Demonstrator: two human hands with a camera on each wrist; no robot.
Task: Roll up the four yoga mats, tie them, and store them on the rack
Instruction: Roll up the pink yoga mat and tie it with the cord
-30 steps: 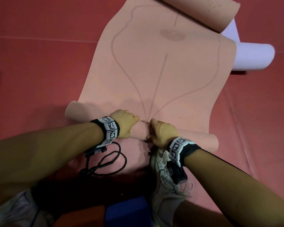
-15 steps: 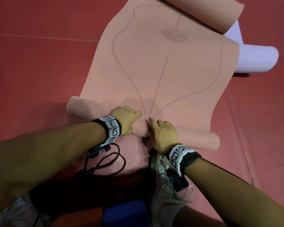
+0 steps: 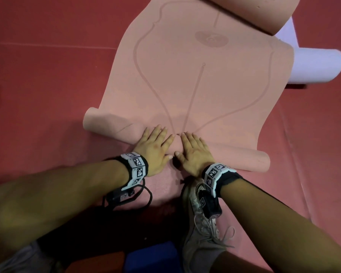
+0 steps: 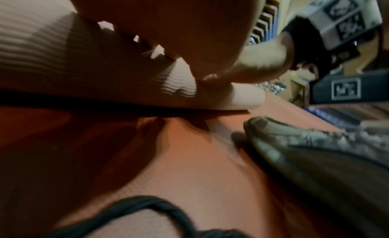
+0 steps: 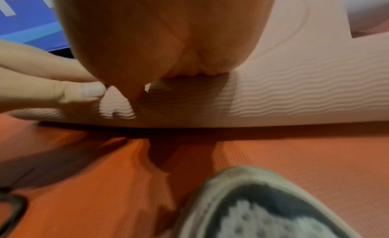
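Observation:
A pink yoga mat [image 3: 205, 83] lies flat on the red floor, its near end wound into a roll [image 3: 110, 127] that runs from left to right. My left hand [image 3: 156, 144] and right hand [image 3: 193, 148] lie side by side on the middle of that roll, fingers straight, palms pressing down. In the right wrist view the ribbed roll [image 5: 294, 95] sits under my palm, with the left thumb [image 5: 84, 90] beside it. The mat's far end [image 3: 264, 10] curls up at the top. A white rolled mat [image 3: 319, 66] lies behind the pink one, at the right.
My grey shoe [image 3: 203, 217] is planted just behind the right wrist. A black cord [image 3: 138, 198] loops on the floor under my left wrist. A blue block [image 3: 150, 261] and an orange block [image 3: 95, 263] sit near my legs. Red floor mats [image 3: 47, 75] spread all around.
Both hands have gone from curled over the roll to flat with fingers stretched forward, and the roll has turned a little farther away from me.

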